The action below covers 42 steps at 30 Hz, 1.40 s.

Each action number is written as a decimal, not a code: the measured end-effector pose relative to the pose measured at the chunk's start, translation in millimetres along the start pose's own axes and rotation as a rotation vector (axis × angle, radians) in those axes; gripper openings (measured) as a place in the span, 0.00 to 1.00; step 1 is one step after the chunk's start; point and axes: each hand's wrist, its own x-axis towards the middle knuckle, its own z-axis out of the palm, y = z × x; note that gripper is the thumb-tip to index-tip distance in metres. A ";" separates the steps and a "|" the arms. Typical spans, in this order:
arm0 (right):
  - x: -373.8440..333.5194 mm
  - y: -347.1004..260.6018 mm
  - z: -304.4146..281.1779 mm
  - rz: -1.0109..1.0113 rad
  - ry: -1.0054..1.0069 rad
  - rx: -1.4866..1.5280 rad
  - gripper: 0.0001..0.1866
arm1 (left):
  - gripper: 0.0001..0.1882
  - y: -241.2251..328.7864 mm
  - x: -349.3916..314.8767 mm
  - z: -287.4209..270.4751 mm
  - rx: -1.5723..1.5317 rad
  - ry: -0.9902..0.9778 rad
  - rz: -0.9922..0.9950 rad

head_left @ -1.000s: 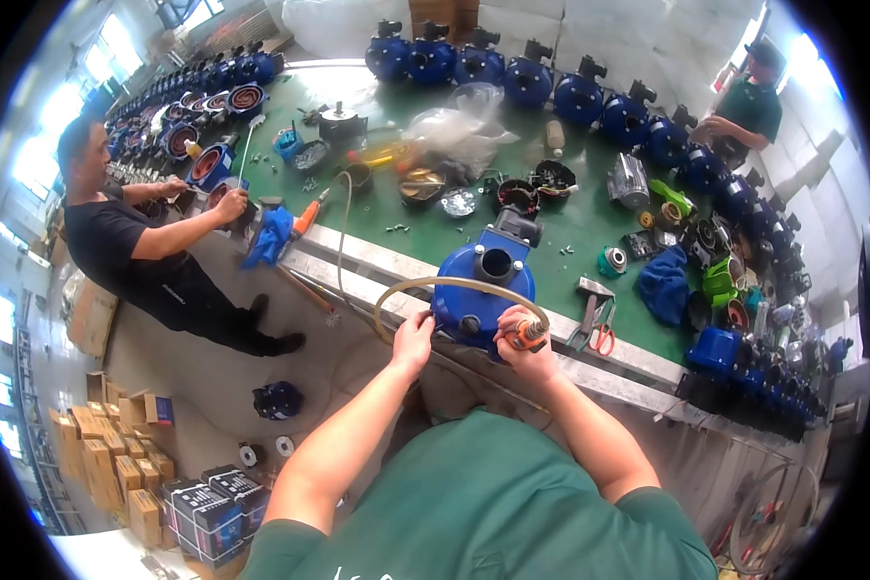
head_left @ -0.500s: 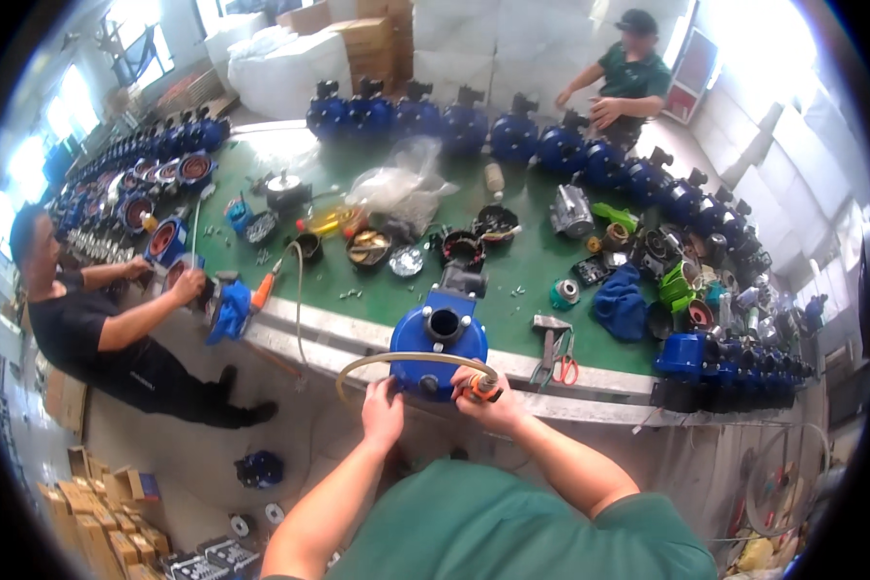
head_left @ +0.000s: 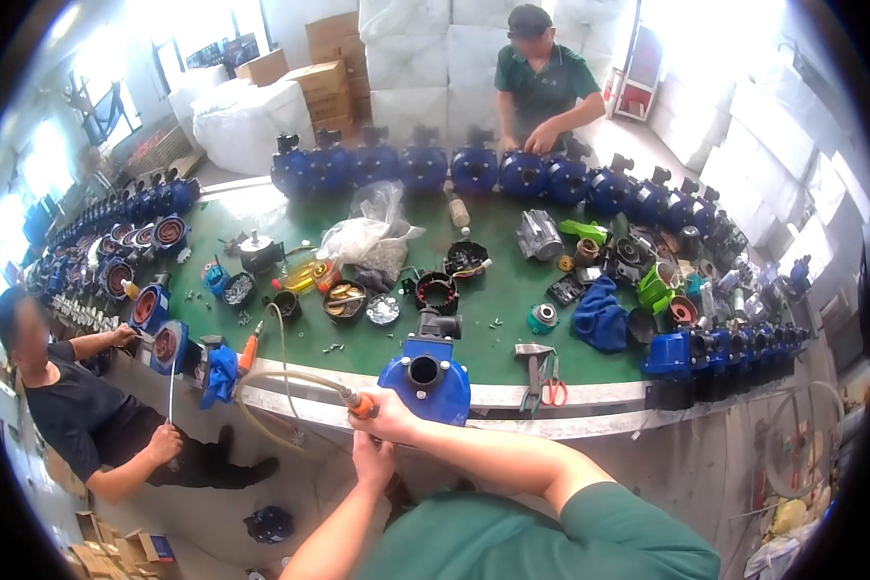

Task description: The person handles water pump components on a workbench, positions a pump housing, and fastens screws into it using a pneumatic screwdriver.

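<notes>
My right hand is wrapped round an orange air tool, whose pale hose curves off to the left. The tool is at the left front side of a blue pump, which stands at the bench's front edge with its round dark port facing up. Just below the right hand is my left hand, fingers curled together near the tool's lower end. Whatever those fingers hold is hidden. Right of the pump lie a hammer and red-handled scissors.
The green bench bears tubs of small parts, a plastic bag, a grey motor and a blue cloth. Blue pumps line its far side. One co-worker stands behind them; another is at the left.
My right hand has swung the air tool leftward across the pump's front. My left hand has dropped lower, beneath it. The co-worker at the back now reaches down to the pumps.
</notes>
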 end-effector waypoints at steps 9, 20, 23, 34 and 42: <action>22.6 -15.5 -17.1 0.246 -0.311 -0.269 0.23 | 0.12 -5.7 21.2 6.9 0.156 0.141 0.009; 7.5 -0.6 -28.9 0.204 -0.284 -0.190 0.23 | 0.12 -1.2 25.3 -3.2 0.319 -0.008 -0.040; 6.7 -0.9 -32.1 0.168 -0.326 -0.195 0.20 | 0.12 5.1 29.1 -10.5 0.234 0.045 0.082; 4.7 -7.3 -24.7 0.057 -0.394 -0.219 0.12 | 0.18 -21.5 30.6 -0.2 -0.027 -0.036 0.042; 6.1 -14.6 -25.8 0.076 -0.350 -0.234 0.16 | 0.16 5.5 28.8 -24.4 0.004 -0.133 0.128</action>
